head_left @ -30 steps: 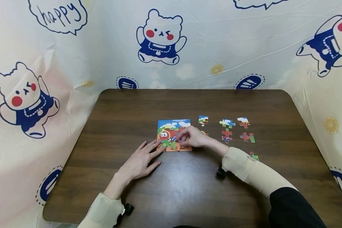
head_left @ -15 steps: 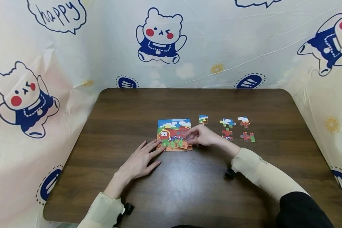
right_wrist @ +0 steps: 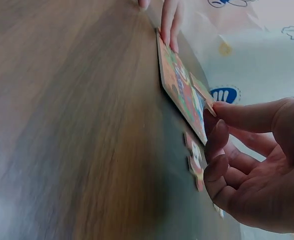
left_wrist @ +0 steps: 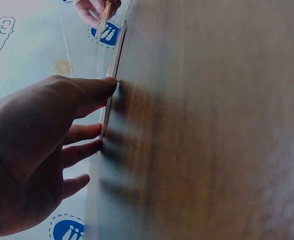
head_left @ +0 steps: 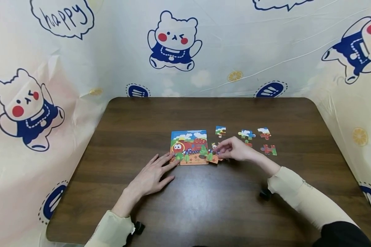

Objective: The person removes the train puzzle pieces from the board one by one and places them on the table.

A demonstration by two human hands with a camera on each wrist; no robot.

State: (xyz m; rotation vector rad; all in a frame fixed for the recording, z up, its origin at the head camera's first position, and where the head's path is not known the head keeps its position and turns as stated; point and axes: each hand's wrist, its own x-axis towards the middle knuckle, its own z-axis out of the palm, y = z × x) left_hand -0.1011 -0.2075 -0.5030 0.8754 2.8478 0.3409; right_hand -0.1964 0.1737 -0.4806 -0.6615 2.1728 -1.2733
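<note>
A square train picture puzzle (head_left: 188, 139) lies on the table in the head view. My left hand (head_left: 154, 173) rests with fairly straight, spread fingers at its lower left corner; in the left wrist view the fingertips touch the puzzle's thin edge (left_wrist: 117, 55). Just right of the puzzle, my right hand (head_left: 236, 149) pinches a puzzle piece (head_left: 211, 157) with a green tree on orange ground between thumb and fingers. The right wrist view shows this piece (right_wrist: 203, 92) tilted and raised. Below it in that view lies a loose piece (right_wrist: 194, 157), partly covered by the right hand in the head view.
More loose puzzle pieces lie to the right on the brown table (head_left: 142, 116): a sky-and-green one (head_left: 220, 130), a blue and yellow one (head_left: 246, 133), a cloud one (head_left: 264, 132) and a red one (head_left: 269, 149). A printed curtain (head_left: 111, 51) hangs behind the table.
My right hand has moved rightward from over the puzzle to beside it, carrying the pinched piece, and the train picture's right part now shows. My left hand has stayed in place.
</note>
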